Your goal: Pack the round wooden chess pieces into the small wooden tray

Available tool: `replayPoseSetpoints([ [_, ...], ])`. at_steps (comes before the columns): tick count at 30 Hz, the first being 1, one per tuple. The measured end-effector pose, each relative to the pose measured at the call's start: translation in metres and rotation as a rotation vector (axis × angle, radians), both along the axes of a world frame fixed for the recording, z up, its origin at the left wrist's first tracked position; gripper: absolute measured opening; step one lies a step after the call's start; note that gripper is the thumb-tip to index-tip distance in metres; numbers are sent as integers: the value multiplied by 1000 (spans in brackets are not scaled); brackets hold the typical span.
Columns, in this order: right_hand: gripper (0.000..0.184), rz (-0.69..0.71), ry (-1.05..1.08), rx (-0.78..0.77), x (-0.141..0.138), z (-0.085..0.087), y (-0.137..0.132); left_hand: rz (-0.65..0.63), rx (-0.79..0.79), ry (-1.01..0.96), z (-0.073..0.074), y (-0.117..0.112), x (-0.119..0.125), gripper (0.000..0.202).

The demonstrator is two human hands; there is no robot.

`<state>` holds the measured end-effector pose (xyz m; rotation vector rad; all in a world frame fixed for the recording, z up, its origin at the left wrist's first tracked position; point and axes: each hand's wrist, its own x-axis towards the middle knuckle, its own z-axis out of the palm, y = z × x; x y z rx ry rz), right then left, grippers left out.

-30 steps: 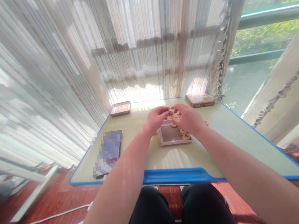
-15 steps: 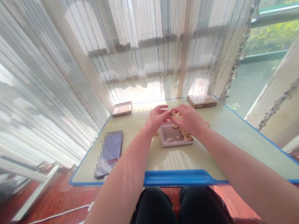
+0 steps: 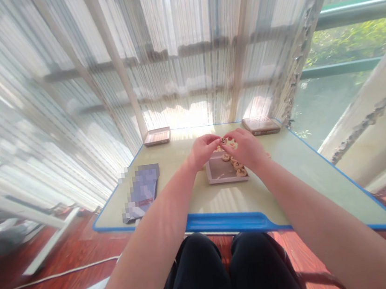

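Between the fingertips of both hands is a round wooden xiangqi piece (image 3: 223,140) with a black character facing me. My left hand (image 3: 203,150) pinches it from the left with thumb and fingers, while my right hand (image 3: 248,149) grips its right side. Just below them lies a shallow open box tray (image 3: 218,180), whose right side holds several more xiangqi pieces (image 3: 241,172) with black characters. Other pieces sit behind the tray, partly covered by my fingers.
A box lid (image 3: 157,136) lies at the table's back left, a closed flat box (image 3: 261,125) at the back right. On the left rests a dark, partly blurred flat packet (image 3: 147,185). The pale table (image 3: 310,181) has a blue edge; a sheer curtain hangs behind.
Both hands have shifted slightly, and the piece between them now sits higher, its character more plainly in view. The camera view has moved a little; tray and boxes stay put.
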<state>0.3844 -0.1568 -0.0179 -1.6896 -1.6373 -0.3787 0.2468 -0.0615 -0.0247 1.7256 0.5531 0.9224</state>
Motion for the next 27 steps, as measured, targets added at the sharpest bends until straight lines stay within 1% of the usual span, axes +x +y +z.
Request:
replayPoseSetpoints([
  [3,20,13,10,0,-1,1,0,10,4,-6,0,0,0,30],
  [8,17,-5,26,-7,-3,3,0,13,1,17,2,-2,-1,29],
  [11,17,-1,30,-36,-3,3,0,38,35,40,2,-1,-1,28],
  [14,18,4,31,-73,-2,5,0,101,120,80,1,-2,-1,29],
  [18,17,-16,51,-133,0,6,0,156,326,243,3,-4,-3,31],
  [20,17,-18,53,-142,1,6,0,150,432,299,5,-6,-4,34],
  [23,18,-11,52,-130,2,4,0,119,542,330,7,-8,-5,35],
  [27,19,-8,48,-125,1,3,0,106,597,344,8,-8,-5,30],
])
